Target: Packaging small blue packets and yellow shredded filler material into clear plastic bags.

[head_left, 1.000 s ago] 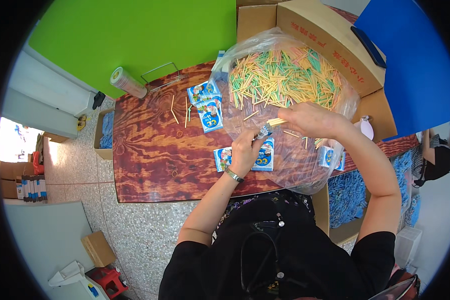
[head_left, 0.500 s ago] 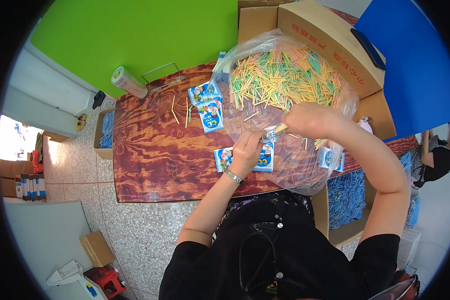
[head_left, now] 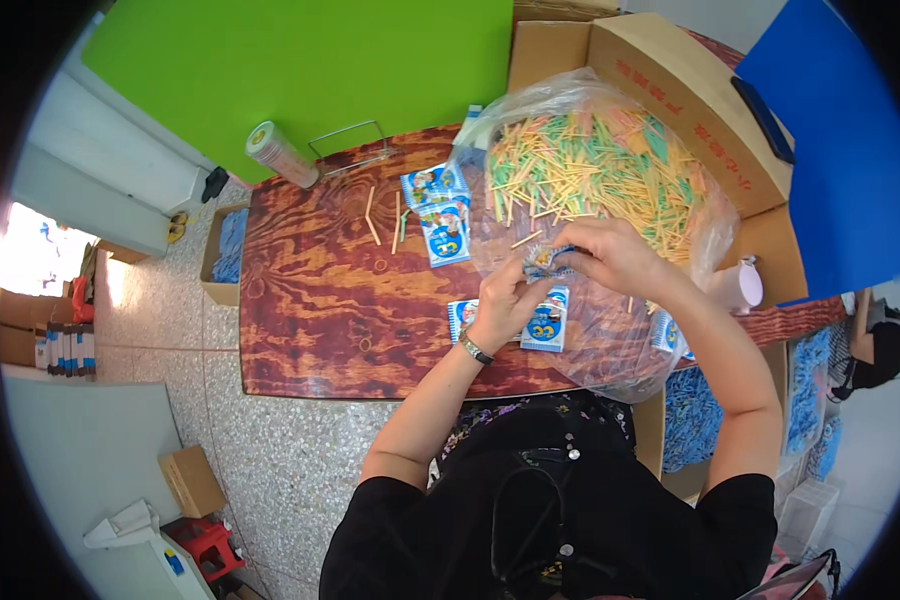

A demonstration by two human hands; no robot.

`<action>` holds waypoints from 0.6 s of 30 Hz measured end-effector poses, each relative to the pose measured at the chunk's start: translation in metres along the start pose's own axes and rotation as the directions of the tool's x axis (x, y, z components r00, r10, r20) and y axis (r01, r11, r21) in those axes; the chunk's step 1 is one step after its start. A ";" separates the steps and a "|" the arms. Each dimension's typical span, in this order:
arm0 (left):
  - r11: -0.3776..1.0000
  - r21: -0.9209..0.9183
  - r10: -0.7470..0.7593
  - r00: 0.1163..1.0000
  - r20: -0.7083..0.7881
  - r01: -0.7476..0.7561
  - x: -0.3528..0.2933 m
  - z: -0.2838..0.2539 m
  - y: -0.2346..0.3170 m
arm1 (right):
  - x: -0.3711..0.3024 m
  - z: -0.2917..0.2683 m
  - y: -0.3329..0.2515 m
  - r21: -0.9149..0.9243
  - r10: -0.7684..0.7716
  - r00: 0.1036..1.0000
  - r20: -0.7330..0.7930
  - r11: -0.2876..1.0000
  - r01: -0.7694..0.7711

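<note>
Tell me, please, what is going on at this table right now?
A person seated at a wooden table holds a small blue packet between the left hand and right hand, over a clear plastic bag heaped with thin coloured sticks. More blue packets lie flat on the table, with a few loose sticks beside them.

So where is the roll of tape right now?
In the head view, the roll of tape lies on its side at the far left corner of the wooden table, beside the wire stand and against the green board.
</note>
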State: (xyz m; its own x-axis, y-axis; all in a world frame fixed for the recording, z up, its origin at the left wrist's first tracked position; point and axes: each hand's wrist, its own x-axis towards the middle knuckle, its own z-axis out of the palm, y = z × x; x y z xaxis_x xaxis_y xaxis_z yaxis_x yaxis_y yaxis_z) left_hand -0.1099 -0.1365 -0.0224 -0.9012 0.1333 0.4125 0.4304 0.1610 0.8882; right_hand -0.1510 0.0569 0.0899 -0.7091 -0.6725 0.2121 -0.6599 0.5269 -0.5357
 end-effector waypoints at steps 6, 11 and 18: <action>0.966 0.090 -0.228 0.965 -0.133 0.240 0.011 -0.056 -0.037 | 0.014 0.032 0.030 0.096 0.099 0.988 -0.117 0.991 -0.088; 0.885 0.239 -0.383 0.917 -0.115 0.399 0.018 -0.113 -0.115 | -0.013 0.038 0.118 -0.180 0.256 0.966 -0.022 0.950 -0.256; 0.781 0.454 -0.320 0.899 -0.299 0.429 0.030 -0.097 -0.114 | -0.036 0.102 0.077 -0.102 0.363 0.902 0.231 0.932 -0.349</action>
State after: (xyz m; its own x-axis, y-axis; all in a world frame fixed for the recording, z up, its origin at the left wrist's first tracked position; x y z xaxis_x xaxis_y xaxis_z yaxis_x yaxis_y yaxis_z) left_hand -0.1911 -0.2457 -0.0912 -0.9635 -0.2236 0.1469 -0.0266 0.6266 0.7789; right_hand -0.1507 0.0683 -0.0423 -0.8222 -0.5357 -0.1925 -0.3925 0.7785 -0.4898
